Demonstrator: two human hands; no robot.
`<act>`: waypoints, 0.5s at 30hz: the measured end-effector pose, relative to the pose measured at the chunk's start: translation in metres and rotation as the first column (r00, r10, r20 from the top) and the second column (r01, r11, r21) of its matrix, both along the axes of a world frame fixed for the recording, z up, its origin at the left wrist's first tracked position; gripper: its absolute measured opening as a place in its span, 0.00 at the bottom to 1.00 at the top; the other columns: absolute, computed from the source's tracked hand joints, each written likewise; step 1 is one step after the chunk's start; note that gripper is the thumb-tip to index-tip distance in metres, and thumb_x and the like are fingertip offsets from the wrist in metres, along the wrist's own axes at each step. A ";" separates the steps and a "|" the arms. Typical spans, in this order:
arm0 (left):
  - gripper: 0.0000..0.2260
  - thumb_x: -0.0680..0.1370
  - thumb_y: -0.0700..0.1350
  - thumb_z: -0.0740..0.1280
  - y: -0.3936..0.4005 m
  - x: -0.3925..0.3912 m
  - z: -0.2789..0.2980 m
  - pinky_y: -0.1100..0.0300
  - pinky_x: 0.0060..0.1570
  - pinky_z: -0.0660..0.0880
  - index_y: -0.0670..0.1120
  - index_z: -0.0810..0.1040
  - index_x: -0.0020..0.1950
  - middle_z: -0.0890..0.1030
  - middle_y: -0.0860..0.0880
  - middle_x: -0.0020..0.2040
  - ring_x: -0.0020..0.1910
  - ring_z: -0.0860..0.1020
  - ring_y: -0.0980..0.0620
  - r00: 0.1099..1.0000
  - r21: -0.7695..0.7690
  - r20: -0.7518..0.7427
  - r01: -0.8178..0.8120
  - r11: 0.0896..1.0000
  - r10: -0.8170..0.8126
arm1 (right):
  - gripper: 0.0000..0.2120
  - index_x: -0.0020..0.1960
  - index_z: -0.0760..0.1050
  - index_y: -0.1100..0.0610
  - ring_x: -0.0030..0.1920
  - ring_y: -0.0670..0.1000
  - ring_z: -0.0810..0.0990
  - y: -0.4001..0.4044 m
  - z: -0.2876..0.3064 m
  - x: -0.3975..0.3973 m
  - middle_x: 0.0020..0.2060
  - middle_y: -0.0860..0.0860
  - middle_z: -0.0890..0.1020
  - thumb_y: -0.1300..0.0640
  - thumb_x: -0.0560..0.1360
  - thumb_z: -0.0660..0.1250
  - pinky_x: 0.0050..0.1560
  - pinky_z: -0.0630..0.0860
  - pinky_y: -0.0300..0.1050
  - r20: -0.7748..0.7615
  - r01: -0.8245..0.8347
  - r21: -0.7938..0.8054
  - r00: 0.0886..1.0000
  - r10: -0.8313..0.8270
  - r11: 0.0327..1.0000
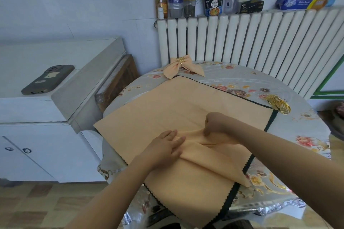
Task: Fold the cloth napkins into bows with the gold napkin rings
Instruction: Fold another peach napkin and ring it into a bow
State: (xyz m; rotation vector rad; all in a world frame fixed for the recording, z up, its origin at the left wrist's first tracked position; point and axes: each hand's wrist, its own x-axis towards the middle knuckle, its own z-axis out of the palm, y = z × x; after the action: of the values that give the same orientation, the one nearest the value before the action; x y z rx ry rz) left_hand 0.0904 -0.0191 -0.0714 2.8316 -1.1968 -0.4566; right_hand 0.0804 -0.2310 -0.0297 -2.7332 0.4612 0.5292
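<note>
Fingers first — on my right hand point(214, 123) they're curled down and pinching a gathered ridge of the peach napkin point(208, 156), bunching it at the middle. Left hand point(163, 149) lies flat, fingers point(176, 140) straight and pressing the fold from the other side, touching the same pinch point. So both hands meet at the napkin's waist, right gripping, left bracing.

Outward from there: the napkin being worked sits on top of a stack of flat peach cloths point(149, 109), its long axis running from the pinch down toward the near right corner, where a pointed tail hangs over the dark scalloped edge. The gold napkin rings point(278, 103) lie in a cluster on the floral surface point(307, 135) to the far right, well apart from the hands — on the right hand's side, so that's the nearer one, I judge, but it's busy holding the gather. The left may have to take over the pinch.

At the far edge, one finished bow point(183, 66) with its ring already rests near the radiator point(260, 42).
</note>
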 end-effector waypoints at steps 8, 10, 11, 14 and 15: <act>0.20 0.79 0.50 0.58 -0.006 0.008 0.007 0.58 0.60 0.59 0.53 0.69 0.71 0.69 0.45 0.61 0.61 0.65 0.46 0.999 -0.068 0.041 0.024 0.997 -0.022 | 0.04 0.45 0.72 0.64 0.34 0.53 0.74 0.013 -0.001 -0.012 0.39 0.58 0.74 0.65 0.75 0.66 0.28 0.74 0.43 -0.139 0.429 0.704 0.865 -0.482 0.566; 0.18 0.79 0.48 0.57 -0.010 0.016 0.012 0.58 0.57 0.66 0.44 0.76 0.65 0.74 0.41 0.59 0.58 0.71 0.44 0.982 -0.146 -0.176 -0.092 0.985 0.066 | 0.05 0.50 0.71 0.70 0.33 0.55 0.77 0.017 -0.002 -0.018 0.38 0.60 0.76 0.67 0.78 0.60 0.25 0.77 0.44 -0.236 0.451 0.822 0.826 -0.512 0.347; 0.17 0.79 0.46 0.57 -0.011 0.019 0.017 0.57 0.54 0.68 0.39 0.77 0.61 0.76 0.39 0.58 0.56 0.73 0.44 0.959 -0.149 -0.262 -0.154 0.977 0.111 | 0.09 0.54 0.70 0.72 0.35 0.57 0.79 0.018 -0.005 -0.021 0.39 0.62 0.78 0.68 0.78 0.57 0.26 0.79 0.44 -0.270 0.442 0.856 0.823 -0.499 0.268; 0.18 0.83 0.50 0.52 -0.004 0.033 0.032 0.59 0.52 0.68 0.43 0.76 0.62 0.79 0.45 0.56 0.54 0.77 0.47 0.888 -0.150 -0.439 -0.223 0.963 0.137 | 0.13 0.57 0.68 0.74 0.41 0.59 0.82 0.023 -0.009 -0.029 0.44 0.65 0.80 0.67 0.79 0.53 0.35 0.82 0.47 -0.273 0.398 0.894 0.849 -0.453 0.206; 0.23 0.83 0.56 0.48 -0.002 0.035 0.037 0.60 0.54 0.68 0.46 0.77 0.62 0.80 0.49 0.56 0.53 0.77 0.51 0.847 -0.171 -0.513 -0.259 0.951 0.139 | 0.12 0.55 0.70 0.74 0.42 0.58 0.81 0.024 -0.011 -0.031 0.44 0.65 0.80 0.66 0.79 0.53 0.38 0.82 0.47 -0.259 0.380 0.900 0.861 -0.438 0.215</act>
State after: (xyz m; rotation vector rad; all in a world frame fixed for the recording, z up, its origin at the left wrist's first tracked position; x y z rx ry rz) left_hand 0.1255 -0.0206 -0.0341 2.3834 -0.7813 -0.8945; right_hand 0.0493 -0.2066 -0.0405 -1.3632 0.5907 0.3758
